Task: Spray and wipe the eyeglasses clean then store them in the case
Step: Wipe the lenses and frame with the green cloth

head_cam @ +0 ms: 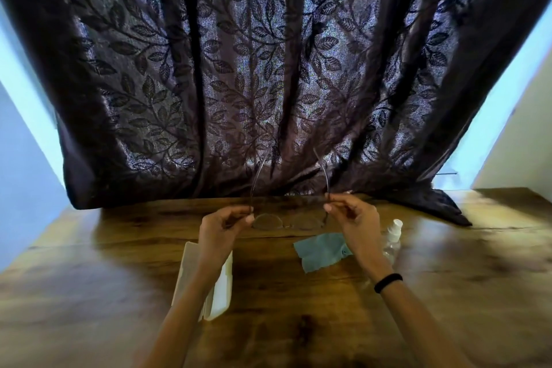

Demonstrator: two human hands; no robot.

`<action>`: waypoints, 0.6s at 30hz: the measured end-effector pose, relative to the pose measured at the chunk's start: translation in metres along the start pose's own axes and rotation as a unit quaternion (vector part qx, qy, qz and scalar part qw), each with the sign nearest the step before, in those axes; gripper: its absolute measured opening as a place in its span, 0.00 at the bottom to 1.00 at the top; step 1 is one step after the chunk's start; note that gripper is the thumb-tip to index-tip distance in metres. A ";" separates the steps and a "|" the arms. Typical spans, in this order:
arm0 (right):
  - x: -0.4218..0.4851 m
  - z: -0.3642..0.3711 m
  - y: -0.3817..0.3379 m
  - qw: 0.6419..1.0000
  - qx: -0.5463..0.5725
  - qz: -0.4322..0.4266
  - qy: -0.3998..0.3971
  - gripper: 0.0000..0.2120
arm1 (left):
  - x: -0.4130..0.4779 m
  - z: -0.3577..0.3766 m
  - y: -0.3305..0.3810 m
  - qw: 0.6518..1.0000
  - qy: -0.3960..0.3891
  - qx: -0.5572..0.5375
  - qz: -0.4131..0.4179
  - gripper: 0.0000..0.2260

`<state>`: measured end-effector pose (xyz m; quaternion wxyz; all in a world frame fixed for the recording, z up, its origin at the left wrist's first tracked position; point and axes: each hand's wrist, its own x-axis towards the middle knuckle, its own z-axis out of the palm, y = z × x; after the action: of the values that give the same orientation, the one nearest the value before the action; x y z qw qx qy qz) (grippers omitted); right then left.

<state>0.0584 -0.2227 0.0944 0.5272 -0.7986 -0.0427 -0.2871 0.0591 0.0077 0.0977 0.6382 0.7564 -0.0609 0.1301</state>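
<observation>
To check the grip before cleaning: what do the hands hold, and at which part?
The eyeglasses: the left hand pinches one temple near its hinge, the right hand pinches the other temple.

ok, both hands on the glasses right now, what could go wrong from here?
1. The left hand and right hand each pinch a thin temple of the eyeglasses; pulling them apart could strain the hinges.
2. The lenses hang low over the table; lowering them could scuff them on the wood.
3. The spray bottle stands close beside the right wrist; reaching for the cloth might knock it over.
</observation>
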 end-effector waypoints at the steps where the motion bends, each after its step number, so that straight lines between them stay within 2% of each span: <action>1: -0.001 0.000 0.000 1.000 -0.004 -0.007 0.001 0.09 | 0.000 0.000 0.000 1.000 0.002 -0.001 -0.002 0.10; 5: -0.003 0.003 -0.001 0.998 -0.056 -0.040 -0.009 0.09 | 0.000 0.001 -0.002 1.000 0.025 -0.009 -0.012 0.10; 10: -0.008 0.009 -0.007 0.976 -0.166 -0.132 -0.038 0.08 | -0.004 0.009 0.004 0.998 0.064 -0.015 -0.018 0.09; 15: -0.014 0.018 -0.007 0.941 -0.254 -0.184 -0.128 0.15 | -0.008 0.012 0.012 0.995 0.083 0.040 0.046 0.10; 18: -0.015 0.019 -0.006 0.944 -0.241 -0.183 -0.133 0.13 | -0.006 0.009 0.011 0.992 0.092 0.063 0.066 0.10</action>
<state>0.0517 -0.2003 0.0865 0.2467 -0.9113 -0.1870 -0.2714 0.0512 -0.0038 0.1051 0.5819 0.7744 -0.0430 0.2447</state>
